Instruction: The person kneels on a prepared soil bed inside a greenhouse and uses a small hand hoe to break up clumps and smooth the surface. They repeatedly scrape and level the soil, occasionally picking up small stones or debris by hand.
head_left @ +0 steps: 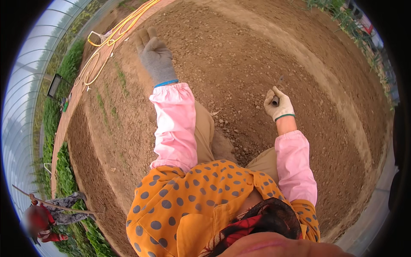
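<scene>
My left hand [157, 56], in a grey knit glove with a blue cuff, is raised over the brown soil [224, 64] at upper left. Its fingers are partly bent, and whether anything small is between them cannot be told. My right hand [278, 103], in a pale glove with a green cuff, is closed around the dark tubular handle [275, 101] of a hand tool. The tool's thin metal end [280, 79] points away from me, just above the soil; its exact shape is unclear. Pink sleeve covers are on both forearms.
Yellow hoses [120, 30] lie along a brick path [72, 109] at upper left. Sparse green seedlings [121, 78] grow in the soil left of me. At lower left a person [48, 218] in red holds a long-handled rake [64, 207]. Leafy plants [65, 173] line the path; more [362, 41] stand upper right.
</scene>
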Tool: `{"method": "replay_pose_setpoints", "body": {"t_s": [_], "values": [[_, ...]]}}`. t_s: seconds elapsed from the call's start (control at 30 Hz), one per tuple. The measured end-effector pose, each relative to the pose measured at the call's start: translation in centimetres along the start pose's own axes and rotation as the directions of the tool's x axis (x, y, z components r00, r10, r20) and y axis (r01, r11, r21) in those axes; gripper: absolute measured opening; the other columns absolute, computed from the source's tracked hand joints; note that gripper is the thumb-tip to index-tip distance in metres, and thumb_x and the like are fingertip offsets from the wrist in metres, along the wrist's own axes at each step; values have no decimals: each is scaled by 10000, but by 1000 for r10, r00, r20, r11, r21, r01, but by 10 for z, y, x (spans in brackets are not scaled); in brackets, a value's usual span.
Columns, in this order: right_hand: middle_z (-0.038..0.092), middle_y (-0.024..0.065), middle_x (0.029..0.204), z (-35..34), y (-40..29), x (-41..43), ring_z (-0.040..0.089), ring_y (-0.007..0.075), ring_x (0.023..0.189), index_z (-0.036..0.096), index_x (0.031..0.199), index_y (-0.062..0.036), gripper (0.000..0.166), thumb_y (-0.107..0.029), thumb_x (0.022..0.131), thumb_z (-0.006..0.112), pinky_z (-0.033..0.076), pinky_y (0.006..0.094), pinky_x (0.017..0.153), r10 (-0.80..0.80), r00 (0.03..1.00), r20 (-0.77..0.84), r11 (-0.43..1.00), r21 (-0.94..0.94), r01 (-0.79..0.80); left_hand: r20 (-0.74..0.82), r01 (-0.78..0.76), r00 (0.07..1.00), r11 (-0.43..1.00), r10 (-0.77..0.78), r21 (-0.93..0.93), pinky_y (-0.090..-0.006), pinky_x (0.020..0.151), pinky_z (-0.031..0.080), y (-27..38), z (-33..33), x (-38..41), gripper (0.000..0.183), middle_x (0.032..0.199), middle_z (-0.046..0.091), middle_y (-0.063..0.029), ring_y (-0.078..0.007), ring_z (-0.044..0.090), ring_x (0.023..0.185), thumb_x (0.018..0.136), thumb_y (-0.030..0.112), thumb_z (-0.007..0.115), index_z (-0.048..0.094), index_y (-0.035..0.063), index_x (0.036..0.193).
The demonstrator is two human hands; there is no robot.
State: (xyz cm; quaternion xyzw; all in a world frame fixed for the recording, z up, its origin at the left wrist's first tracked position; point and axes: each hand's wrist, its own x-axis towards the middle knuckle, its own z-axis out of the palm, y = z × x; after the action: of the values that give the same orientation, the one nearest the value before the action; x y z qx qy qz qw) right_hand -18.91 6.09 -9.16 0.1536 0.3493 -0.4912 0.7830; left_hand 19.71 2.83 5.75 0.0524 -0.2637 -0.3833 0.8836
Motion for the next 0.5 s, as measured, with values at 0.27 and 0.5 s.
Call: {"method": "replay_pose_setpoints", "body": {"t_s": [0.27, 0.5], "values": [[638, 62, 821, 3, 2, -4, 640, 145, 627, 553, 983, -30, 140, -133, 959, 644, 505, 243, 486, 9, 1000, 3, 1000, -24, -9, -21, -25, 1000, 999, 24, -47, -272, 740, 639, -6, 1, 0, 457, 1273, 647, -143, -343, 653, 1145, 922, -147, 475, 551, 33, 1335], [638, 64, 806, 6, 11, -3, 638, 146, 631, 557, 964, -35, 127, -138, 968, 631, 511, 249, 488, 12, 999, 42, 999, -43, -10, 16, 174, 981, 916, -192, 362, -258, 665, 614, -3, -13, 9, 397, 1029, 704, -135, -246, 705, 939, 891, -128, 491, 618, 15, 1238]]}}
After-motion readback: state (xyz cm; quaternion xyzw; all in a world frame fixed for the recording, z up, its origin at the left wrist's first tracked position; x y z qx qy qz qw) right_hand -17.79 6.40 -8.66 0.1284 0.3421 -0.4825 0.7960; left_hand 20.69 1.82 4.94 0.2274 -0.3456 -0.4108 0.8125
